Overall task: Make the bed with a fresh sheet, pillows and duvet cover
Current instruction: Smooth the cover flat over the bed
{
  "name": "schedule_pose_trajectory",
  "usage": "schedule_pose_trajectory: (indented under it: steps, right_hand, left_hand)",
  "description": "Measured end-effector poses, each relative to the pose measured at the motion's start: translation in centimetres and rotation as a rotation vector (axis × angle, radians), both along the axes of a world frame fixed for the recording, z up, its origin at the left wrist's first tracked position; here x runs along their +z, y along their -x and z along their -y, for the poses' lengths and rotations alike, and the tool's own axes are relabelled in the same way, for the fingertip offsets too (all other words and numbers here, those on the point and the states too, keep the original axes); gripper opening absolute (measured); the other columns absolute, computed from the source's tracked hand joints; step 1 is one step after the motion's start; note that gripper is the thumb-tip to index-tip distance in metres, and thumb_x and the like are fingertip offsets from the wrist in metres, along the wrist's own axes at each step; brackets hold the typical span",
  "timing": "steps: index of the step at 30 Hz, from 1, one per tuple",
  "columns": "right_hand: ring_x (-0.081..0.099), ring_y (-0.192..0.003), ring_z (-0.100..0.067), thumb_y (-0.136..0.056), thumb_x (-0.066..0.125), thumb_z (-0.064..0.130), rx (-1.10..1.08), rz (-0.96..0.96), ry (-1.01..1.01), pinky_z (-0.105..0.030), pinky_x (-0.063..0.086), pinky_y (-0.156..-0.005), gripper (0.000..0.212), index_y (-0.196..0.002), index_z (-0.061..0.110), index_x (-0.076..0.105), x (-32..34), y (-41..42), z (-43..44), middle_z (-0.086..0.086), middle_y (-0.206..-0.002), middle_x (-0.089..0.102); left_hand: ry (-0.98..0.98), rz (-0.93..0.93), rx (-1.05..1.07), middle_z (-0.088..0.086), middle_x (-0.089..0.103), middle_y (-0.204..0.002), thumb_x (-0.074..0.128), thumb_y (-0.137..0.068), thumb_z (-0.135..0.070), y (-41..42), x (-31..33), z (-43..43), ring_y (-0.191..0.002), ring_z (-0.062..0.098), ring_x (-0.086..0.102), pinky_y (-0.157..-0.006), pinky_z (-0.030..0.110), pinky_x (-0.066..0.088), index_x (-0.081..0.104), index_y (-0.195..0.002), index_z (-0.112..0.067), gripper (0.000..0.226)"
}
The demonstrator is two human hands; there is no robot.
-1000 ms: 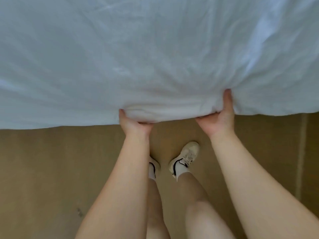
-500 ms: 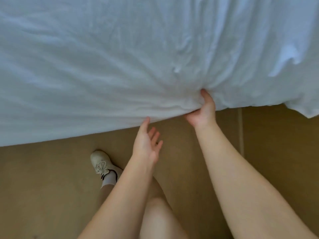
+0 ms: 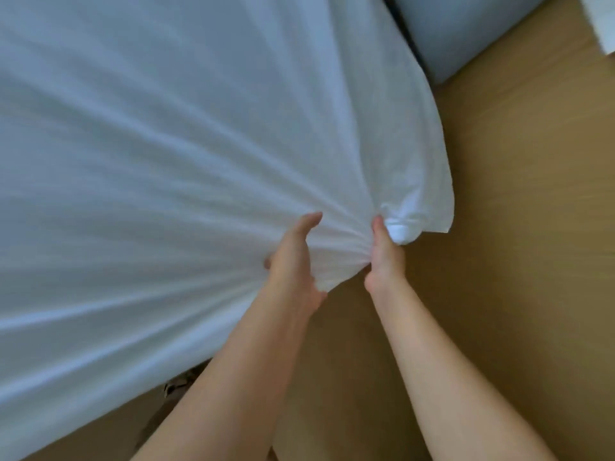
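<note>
A white sheet [image 3: 173, 154] covers the bed and fills the left and upper part of the head view. Long creases run across it toward my hands. My left hand [image 3: 293, 261] grips the sheet's hanging edge, thumb on top and fingers tucked under the cloth. My right hand [image 3: 384, 257] grips a bunched fold of the same edge just to the right, near the sheet's loose corner [image 3: 426, 211], which hangs over the floor. The two hands are a short gap apart.
Tan wooden floor [image 3: 515, 261] lies to the right and below. A pale blue-grey piece of furniture or bedding [image 3: 466, 31] stands at the top right, with a dark gap beside the bed. A white object [image 3: 602, 24] shows at the top right corner.
My left hand, open in the air half a second ago, now grips the sheet edge. Both hands have shifted along the bed toward its corner, pulling the sheet into taut creases.
</note>
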State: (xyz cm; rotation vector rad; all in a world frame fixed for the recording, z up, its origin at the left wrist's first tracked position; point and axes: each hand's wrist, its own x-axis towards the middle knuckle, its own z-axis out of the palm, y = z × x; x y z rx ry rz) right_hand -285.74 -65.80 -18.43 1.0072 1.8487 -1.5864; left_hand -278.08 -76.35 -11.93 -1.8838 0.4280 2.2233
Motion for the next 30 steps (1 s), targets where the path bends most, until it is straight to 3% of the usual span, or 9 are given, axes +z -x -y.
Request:
schedule_pose_trajectory:
  steps: [5, 9, 12, 15, 18, 21, 23, 26, 30]
  right_hand:
    - [0.06, -0.109, -0.027, -0.084, 0.07, 0.016, -0.053, 0.138, -0.088, -0.042, 0.049, -0.096, 0.05, -0.129, 0.007, 0.051, -1.4, 2.3, 1.9, -0.012, -0.125, 0.059]
    - [0.046, -0.122, -0.029, -0.082, 0.066, 0.018, 0.186, -0.325, -0.644, -0.045, 0.045, -0.1, 0.068, -0.141, 0.014, 0.032, 1.1, 7.7, 1.2, -0.01, -0.139, 0.036]
    - [0.041, -0.129, -0.024, -0.082, 0.066, 0.04, 0.564, -0.503, -0.577, -0.045, 0.038, -0.106, 0.076, -0.143, 0.016, 0.027, 2.7, 13.8, 4.4, -0.006, -0.142, 0.036]
    - [0.038, -0.134, -0.021, -0.078, 0.066, 0.057, 0.759, -0.388, -0.519, -0.038, 0.032, -0.11, 0.09, -0.146, 0.012, 0.026, 3.3, 19.6, 8.6, -0.006, -0.147, 0.038]
    - [0.055, -0.116, -0.024, -0.082, 0.063, 0.054, 0.959, -0.326, -0.525, -0.034, 0.044, -0.097, 0.063, -0.125, 0.009, 0.053, 3.7, 20.2, 12.1, -0.007, -0.125, 0.06]
    - [0.064, -0.099, -0.019, -0.086, 0.059, 0.048, 1.009, -0.541, -0.438, -0.033, 0.051, -0.084, 0.033, -0.105, 0.021, 0.064, 5.7, 18.1, 12.6, 0.002, -0.102, 0.07]
    - [0.067, -0.078, -0.002, -0.08, 0.063, 0.051, 0.86, -0.745, -0.307, -0.018, 0.053, -0.066, 0.018, -0.086, 0.034, 0.067, 8.5, 18.7, 10.4, 0.016, -0.082, 0.071]
    - [0.066, -0.069, -0.004, -0.074, 0.073, 0.047, 0.747, -0.6, -0.278, -0.023, 0.054, -0.061, 0.019, -0.081, 0.029, 0.069, 8.5, 20.8, 6.2, 0.01, -0.076, 0.072]
    - [0.064, -0.085, -0.027, -0.081, 0.071, 0.041, 0.792, -0.253, -0.409, -0.039, 0.052, -0.078, 0.041, -0.094, 0.003, 0.063, 2.3, 21.3, 6.0, -0.012, -0.091, 0.068]
  left_hand:
    - [0.329, 0.001, -0.465, 0.003, 0.046, -0.134, 0.063, -0.086, -0.036, 0.1, -2.4, 2.0, -0.117, 0.023, 0.046, -0.088, 0.033, 0.035, 0.043, -0.136, -0.012, 0.058]
    - [1.079, -0.066, -1.093, 0.002, 0.048, -0.135, 0.058, -0.085, -0.036, 2.8, -3.4, 6.1, -0.123, 0.023, 0.043, -0.094, 0.033, 0.037, 0.044, -0.137, -0.021, 0.055]
    - [1.458, -0.115, -1.381, 0.001, 0.041, -0.14, 0.055, -0.086, -0.042, 6.7, -3.9, 8.3, -0.13, 0.026, 0.03, -0.105, 0.039, 0.023, 0.037, -0.14, -0.027, 0.059]
    - [1.505, -0.14, -1.441, 0.0, 0.027, -0.151, 0.054, -0.086, -0.05, 10.1, -4.2, 9.8, -0.14, 0.023, 0.015, -0.112, 0.043, 0.013, 0.029, -0.143, -0.031, 0.065]
    - [1.459, -0.131, -1.286, 0.002, 0.028, -0.151, 0.049, -0.087, -0.056, 12.7, -3.6, 10.5, -0.14, 0.022, 0.019, -0.112, 0.042, 0.014, 0.026, -0.146, -0.027, 0.07]
    - [1.265, -0.185, -0.909, 0.007, 0.031, -0.148, 0.045, -0.086, -0.063, 15.3, -2.2, 10.7, -0.138, 0.024, 0.024, -0.11, 0.037, 0.021, 0.02, -0.149, -0.02, 0.081]
    - [1.179, -0.197, -0.754, 0.01, 0.02, -0.152, 0.034, -0.077, -0.079, 17.0, -1.4, 9.1, -0.141, 0.023, 0.013, -0.111, 0.036, 0.014, 0.007, -0.151, -0.021, 0.098]
    - [1.105, -0.191, -1.169, 0.003, -0.041, -0.148, 0.009, -0.06, -0.095, 17.4, -1.4, 4.0, -0.131, 0.016, -0.044, -0.107, 0.045, -0.023, -0.036, -0.137, -0.037, 0.106]
    - [1.0, -0.117, -1.484, 0.008, -0.058, -0.131, 0.02, -0.072, -0.087, 16.4, -5.3, 3.7, -0.12, 0.025, -0.055, -0.104, 0.046, -0.029, -0.033, -0.139, -0.037, 0.098]
